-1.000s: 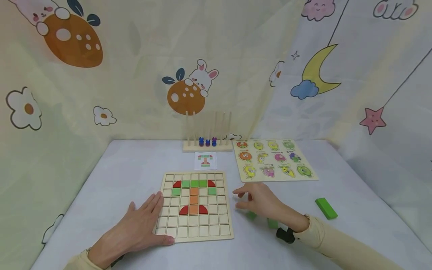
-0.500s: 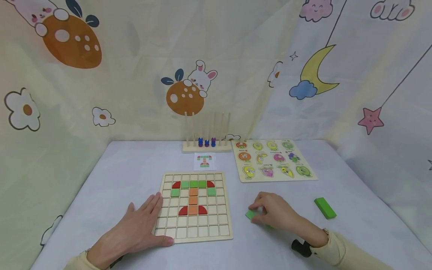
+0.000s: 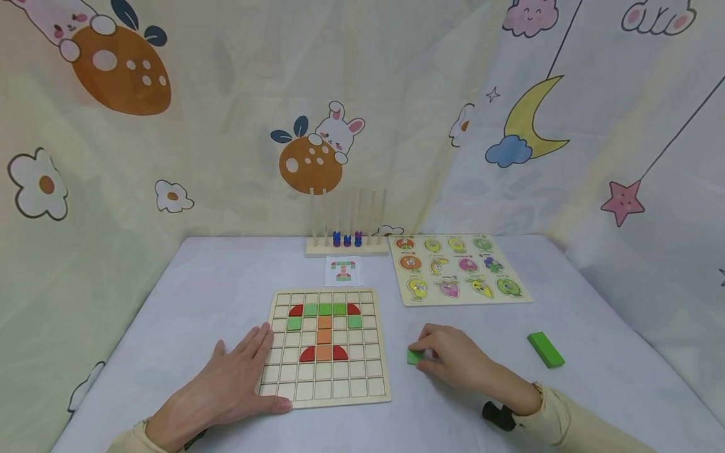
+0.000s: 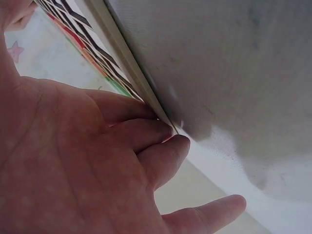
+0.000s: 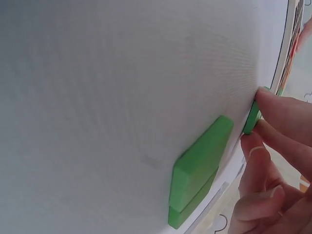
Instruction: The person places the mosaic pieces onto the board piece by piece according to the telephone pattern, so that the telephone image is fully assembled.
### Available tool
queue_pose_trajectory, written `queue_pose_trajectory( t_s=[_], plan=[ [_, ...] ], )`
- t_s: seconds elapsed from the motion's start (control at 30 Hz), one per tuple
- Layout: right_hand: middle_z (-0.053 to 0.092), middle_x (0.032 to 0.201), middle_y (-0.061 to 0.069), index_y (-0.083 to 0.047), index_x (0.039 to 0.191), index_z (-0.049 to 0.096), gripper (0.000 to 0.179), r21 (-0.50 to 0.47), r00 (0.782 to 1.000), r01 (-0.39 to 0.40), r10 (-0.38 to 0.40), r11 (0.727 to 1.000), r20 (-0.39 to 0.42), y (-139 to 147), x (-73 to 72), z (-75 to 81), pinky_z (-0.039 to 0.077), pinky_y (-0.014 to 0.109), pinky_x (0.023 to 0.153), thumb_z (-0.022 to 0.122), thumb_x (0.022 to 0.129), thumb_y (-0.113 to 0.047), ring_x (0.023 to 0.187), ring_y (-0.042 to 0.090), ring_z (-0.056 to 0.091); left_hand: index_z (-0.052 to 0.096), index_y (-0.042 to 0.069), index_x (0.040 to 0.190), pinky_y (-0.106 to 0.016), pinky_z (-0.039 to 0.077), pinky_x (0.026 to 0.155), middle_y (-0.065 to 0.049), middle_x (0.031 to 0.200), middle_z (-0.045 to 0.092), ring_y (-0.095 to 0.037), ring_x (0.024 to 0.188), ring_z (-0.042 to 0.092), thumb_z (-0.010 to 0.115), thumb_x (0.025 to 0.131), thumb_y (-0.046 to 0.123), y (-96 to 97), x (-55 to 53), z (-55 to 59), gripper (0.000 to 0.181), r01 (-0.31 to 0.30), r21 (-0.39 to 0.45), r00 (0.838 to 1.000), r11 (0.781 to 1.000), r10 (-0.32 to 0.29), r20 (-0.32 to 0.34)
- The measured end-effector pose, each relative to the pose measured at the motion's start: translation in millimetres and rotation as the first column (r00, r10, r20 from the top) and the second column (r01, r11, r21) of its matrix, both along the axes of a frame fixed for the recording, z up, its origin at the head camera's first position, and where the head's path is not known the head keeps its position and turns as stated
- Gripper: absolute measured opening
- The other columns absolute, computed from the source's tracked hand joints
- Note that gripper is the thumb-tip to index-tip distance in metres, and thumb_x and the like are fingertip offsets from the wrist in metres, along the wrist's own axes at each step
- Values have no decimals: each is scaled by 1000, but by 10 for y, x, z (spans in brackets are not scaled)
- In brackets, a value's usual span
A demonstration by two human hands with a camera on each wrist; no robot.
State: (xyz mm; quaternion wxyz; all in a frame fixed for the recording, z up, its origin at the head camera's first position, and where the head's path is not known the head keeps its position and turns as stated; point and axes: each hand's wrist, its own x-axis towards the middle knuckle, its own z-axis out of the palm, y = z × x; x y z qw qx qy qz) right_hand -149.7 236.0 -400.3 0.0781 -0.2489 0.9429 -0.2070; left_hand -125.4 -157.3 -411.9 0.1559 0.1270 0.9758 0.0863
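My left hand [image 3: 226, 377] rests along the left edge of a wooden grid board [image 3: 359, 385], fingers extended and thumb at the near corner. In the left wrist view the fingertips touch the board's side. On the board, green squares [image 3: 325, 309], orange squares [image 3: 324, 336] and red quarter-round tiles [image 3: 307, 354] form a T-like figure. To the board's right, my right hand [image 3: 455, 358] pinches a small green square tile [image 3: 414, 357] between thumb and fingers, at the tabletop. The right wrist view shows this tile on edge [image 5: 252, 117] and further green pieces [image 5: 202, 168] nearby.
A green block [image 3: 546, 350] lies farther right. Behind the board are a pattern card [image 3: 343, 271], a peg stand [image 3: 347, 247] with blue and purple beads, and a fruit puzzle board [image 3: 461, 270]. A printed curtain [image 3: 238, 126] hangs behind the white table.
My right hand has drawn back from the board's right edge, come down on the green tile and pinched it, shifting it slightly left. My left hand stays in place.
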Motion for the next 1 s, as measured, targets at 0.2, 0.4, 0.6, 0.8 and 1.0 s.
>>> queue_pose_trajectory(
  t_s=[0.2, 0.4, 0.6, 0.8, 1.0],
  plan=[
    [66, 89, -4, -4, 113, 79, 30, -6, 1000, -10, 10, 1000, -6, -14, -8, -2, 42, 18, 59, 83, 84, -10, 65, -2, 45, 25, 0, 161, -84, 17, 110, -19, 171, 22, -40, 156, 26, 65, 64, 92, -1, 7, 2, 140, -1, 1, 1000, 1000, 1, -2],
    [67, 89, -4, -4, 112, 79, 29, -29, 1000, -15, 15, 999, 2, -11, -22, -11, 43, 18, 59, 82, 84, -9, 67, -2, 47, 25, 0, 161, -84, 17, 110, -19, 170, 23, -40, 156, 27, 65, 64, 92, 1, 10, 7, 140, 0, -3, 1000, 1000, 0, -5],
    [68, 91, -4, -5, 114, 79, 29, -62, 1000, -24, 25, 998, 8, -66, -61, 40, 45, 18, 59, 81, 85, -10, 67, -2, 48, 26, 0, 161, -84, 17, 110, -19, 171, 22, -40, 156, 27, 65, 63, 92, 4, 5, 5, 140, -4, -6, 1000, 1000, 4, -2],
    [67, 91, -3, -7, 116, 79, 30, -94, 998, -53, 54, 994, 8, -286, -65, 113, 43, 19, 58, 81, 86, -12, 69, 2, 48, 26, -1, 161, -84, 18, 109, -19, 171, 22, -40, 156, 26, 64, 63, 93, 7, -2, 0, 141, -2, -4, 1000, 1000, 2, -2],
    [68, 97, -2, -8, 118, 78, 31, -150, 993, -116, 117, 982, -5, -701, -14, 67, 45, 16, 64, 80, 88, -14, 76, 4, 51, 26, 0, 161, -84, 18, 109, -18, 171, 22, -40, 156, 26, 64, 63, 93, 2, -7, -5, 141, -4, -15, 1000, 1000, 5, 2]
  ],
)
